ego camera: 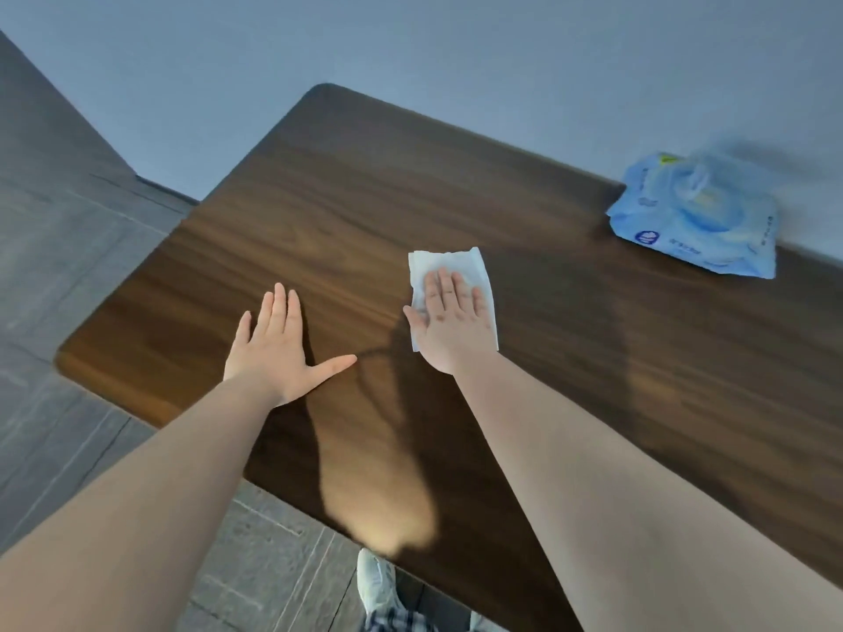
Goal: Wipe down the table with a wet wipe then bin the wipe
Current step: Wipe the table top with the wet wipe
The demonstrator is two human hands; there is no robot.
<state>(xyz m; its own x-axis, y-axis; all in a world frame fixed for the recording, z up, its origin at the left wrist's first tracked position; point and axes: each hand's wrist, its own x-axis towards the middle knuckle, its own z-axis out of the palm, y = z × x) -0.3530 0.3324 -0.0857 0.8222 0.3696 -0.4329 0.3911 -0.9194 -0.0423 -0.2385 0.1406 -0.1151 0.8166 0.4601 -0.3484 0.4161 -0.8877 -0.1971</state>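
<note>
A white wet wipe [474, 266] lies spread flat on the dark wooden table [346, 184]. My right hand [451, 321] presses flat on top of it, fingers straight and together, palm down. My left hand [278, 353] rests flat on the bare table to the left of the wipe, fingers together and thumb spread out, holding nothing. No bin is in view.
A blue pack of wet wipes [693, 216] lies at the far right of the table by the wall. The table's left edge and rounded corners border a grey tiled floor [68, 248]. My shoe [376, 581] shows below the near edge.
</note>
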